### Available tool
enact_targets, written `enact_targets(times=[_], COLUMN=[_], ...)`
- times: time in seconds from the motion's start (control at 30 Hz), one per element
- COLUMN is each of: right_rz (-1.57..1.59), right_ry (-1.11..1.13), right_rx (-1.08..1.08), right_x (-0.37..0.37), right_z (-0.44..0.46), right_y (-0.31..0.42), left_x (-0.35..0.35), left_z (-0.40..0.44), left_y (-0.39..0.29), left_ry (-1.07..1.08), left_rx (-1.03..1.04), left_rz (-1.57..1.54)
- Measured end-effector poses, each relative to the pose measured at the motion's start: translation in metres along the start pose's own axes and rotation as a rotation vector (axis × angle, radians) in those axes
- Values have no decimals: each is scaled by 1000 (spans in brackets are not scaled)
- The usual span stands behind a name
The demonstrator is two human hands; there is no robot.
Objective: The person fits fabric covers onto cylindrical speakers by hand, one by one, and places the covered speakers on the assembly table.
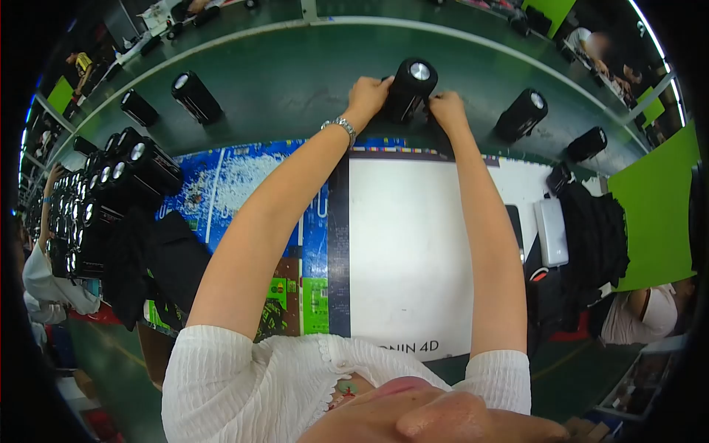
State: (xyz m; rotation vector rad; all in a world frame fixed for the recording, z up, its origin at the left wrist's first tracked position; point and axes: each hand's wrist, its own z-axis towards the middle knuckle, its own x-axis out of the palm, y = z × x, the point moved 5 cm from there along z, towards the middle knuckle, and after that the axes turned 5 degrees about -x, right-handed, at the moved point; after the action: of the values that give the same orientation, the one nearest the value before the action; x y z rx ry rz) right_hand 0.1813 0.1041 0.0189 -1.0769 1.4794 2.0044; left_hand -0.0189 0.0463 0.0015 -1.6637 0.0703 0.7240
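A black cylindrical portable speaker with a shiny silver round end stands at the far side of the work table, on the green surface. My left hand, below a metal bracelet, has its fingers curled against the speaker's left side. On the other side my right hand is closed at the speaker's right edge; its fingertips are partly hidden. Both arms are stretched forward over a white board. More speakers of the same kind stand along the green surface, a pair to the left and a pair to the right.
Many black speakers are massed at the left. Black cloth-like items lie near them, others at the right beside a white box. A blue printed sheet covers the left tabletop. A green panel stands right. Other people sit around.
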Motion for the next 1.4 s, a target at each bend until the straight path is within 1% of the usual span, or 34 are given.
enact_targets(times=[0.07,0.1,0.17,0.3,0.37,0.4,0.5,0.53,0.57,0.63,0.73,0.77,0.83,0.93,0.97,1.0,1.07,1.1,1.13,1.23,1.27,1.37,1.4], right_rz=[-94,-99,-142,-61,150,303,492,558,483,1086,776,654,735,586,535,484,400,381,361,376,391,519,476], right_ry=[-64,-56,-76,-165,-282,-325,-234,-195,-145,-53,12,29,124,-121,-146,-175,-239,-254,-270,-306,-319,-510,-553], right_rx=[94,121,147,162,62,-61,-119,-121,-101,-74,-174,-358,-303,-426,-416,-407,-408,-412,-415,-422,-426,-523,-569], right_x=[-19,-2,-5,-11,-1,3,14,25,35,28,33,36,28,24,24,21,23,20,17,5,-1,-37,-48], right_z=[-37,-38,-43,-48,-36,-32,-32,-35,-35,-54,-66,-70,-90,-91,-93,-96,-90,-91,-94,-94,-92,-92,-93], right_y=[18,9,12,11,-4,-5,19,30,34,71,83,91,114,119,119,120,109,111,112,114,115,128,132], left_x=[-5,7,10,10,0,-2,-15,-10,-15,-25,-44,-47,-52,-51,-48,-44,-28,-31,-29,-31,-30,-40,-56], left_z=[-29,-25,-29,-32,-20,-17,-43,-49,-60,-61,-58,-59,-62,-59,-57,-51,-31,-35,-40,-44,-42,-14,-17], left_y=[-16,3,1,-4,2,6,-38,-40,-40,-42,-47,-47,-46,-41,-39,-34,-16,-16,-19,-27,-30,2,0], left_ry=[-147,-235,-432,-432,-395,-361,87,275,341,362,205,156,65,7,-7,-69,-175,-224,-220,-138,-95,-184,-271], left_rx=[61,162,398,326,277,242,379,162,115,134,127,51,-107,-136,-138,-141,-212,-247,-262,-207,-254,-354,-299], left_rz=[295,344,393,414,-167,-451,-1040,-1258,-1234,-1335,-1509,-1540,-1592,-1747,-1789,-1820,-1837,-1841,-1847,-1924,-1993,-1708,-1710])
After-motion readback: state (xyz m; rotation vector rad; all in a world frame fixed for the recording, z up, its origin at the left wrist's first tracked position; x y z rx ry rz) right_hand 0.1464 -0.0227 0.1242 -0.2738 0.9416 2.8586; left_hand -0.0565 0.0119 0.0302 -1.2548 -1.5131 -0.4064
